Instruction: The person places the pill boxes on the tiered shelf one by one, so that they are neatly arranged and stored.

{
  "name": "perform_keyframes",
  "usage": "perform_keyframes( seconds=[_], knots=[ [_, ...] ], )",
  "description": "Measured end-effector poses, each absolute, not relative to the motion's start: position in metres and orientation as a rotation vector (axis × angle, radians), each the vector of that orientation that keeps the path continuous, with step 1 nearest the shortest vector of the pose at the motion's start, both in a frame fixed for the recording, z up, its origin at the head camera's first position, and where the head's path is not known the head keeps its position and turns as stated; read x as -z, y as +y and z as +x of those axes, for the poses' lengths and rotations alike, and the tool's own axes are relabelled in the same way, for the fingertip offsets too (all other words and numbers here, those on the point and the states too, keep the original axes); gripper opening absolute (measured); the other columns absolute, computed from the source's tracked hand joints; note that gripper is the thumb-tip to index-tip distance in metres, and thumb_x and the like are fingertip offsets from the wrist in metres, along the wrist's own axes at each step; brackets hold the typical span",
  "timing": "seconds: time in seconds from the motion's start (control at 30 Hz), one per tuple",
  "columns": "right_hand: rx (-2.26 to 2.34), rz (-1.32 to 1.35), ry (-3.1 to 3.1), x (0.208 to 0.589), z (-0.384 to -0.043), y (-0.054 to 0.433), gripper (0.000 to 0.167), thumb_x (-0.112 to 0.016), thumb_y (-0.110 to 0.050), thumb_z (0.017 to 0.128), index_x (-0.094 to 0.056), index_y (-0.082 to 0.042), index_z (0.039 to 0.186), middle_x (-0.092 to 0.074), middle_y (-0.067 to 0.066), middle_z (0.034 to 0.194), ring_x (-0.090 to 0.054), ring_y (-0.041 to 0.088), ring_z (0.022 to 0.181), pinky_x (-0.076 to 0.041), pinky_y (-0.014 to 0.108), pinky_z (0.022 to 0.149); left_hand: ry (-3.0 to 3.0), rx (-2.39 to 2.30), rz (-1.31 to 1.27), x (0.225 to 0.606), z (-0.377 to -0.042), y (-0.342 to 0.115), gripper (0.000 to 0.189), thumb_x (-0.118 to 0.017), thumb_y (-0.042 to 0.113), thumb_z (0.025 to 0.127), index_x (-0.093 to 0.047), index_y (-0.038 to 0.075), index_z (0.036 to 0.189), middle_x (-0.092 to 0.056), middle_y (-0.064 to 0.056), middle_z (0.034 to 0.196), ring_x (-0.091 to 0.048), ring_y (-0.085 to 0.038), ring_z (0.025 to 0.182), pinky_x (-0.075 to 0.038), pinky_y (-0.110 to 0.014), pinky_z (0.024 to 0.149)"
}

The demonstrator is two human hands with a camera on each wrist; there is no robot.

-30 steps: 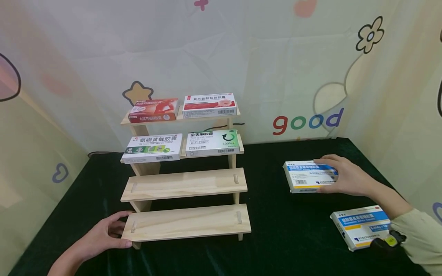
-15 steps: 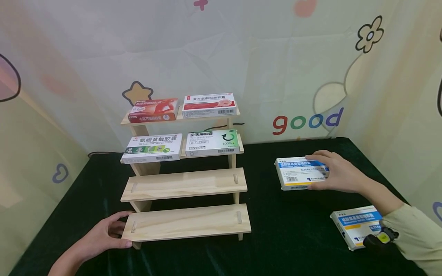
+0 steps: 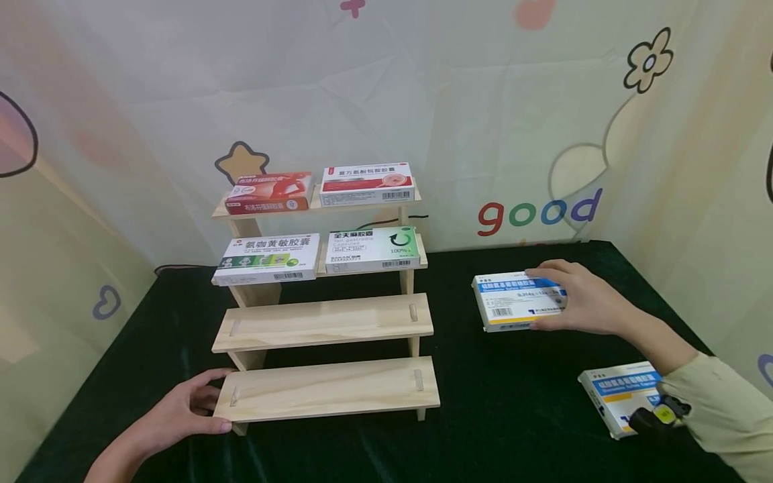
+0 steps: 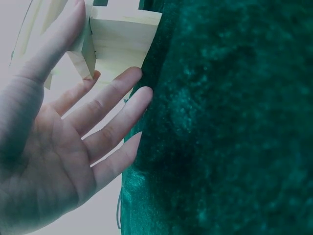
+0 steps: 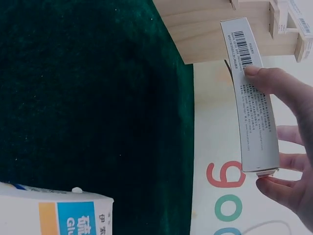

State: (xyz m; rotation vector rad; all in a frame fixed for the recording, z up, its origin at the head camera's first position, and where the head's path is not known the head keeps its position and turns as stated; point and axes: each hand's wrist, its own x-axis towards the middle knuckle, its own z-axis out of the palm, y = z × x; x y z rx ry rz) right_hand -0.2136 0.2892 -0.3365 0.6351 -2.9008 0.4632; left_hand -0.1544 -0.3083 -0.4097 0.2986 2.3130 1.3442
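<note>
My right hand (image 3: 582, 298) grips a white, blue and yellow medicine box (image 3: 513, 302) by its right end, to the right of the stand. In the right wrist view the thumb presses the box's barcode side (image 5: 249, 98) and other fingers lie across from it. My left hand (image 3: 175, 409) holds the left end of the lowest board of a wooden step stand (image 3: 326, 389), thumb at its front edge and index finger at its back edge. The remaining fingers stretch loosely in the left wrist view. Two boxes each occupy the top two boards; the lower two are bare.
A second blue and white box (image 3: 622, 396) lies on the dark green cloth (image 3: 495, 416), partly behind the right wrist's camera. On the top board sit a red box (image 3: 268, 193) and a red-white box (image 3: 366, 184). A printed curtain (image 3: 471, 100) rises behind the stand.
My right hand has moved leftward and slightly away with the medicine box, nearer the stand. The left hand and the boxes on the stand have stayed in place.
</note>
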Motion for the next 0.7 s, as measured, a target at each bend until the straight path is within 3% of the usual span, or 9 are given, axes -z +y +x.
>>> perform_keyframes(
  seconds=[0.7],
  knots=[
    [-0.437,0.723,-2.852,0.324,-0.212,0.27,0.078,-0.074,-0.05,0.065,-0.05,-0.01,0.127,-0.043,0.016,0.127,-0.039,0.035,0.109,-0.039,0.054,0.085,2.321,-1.338,0.299,0.409,-0.154,-0.308,0.074,-0.068,0.015,0.08,-0.023,-0.012,0.133,-0.057,-0.026,0.109,-0.058,-0.028,0.091,-0.049,-0.036,0.075]
  ],
)
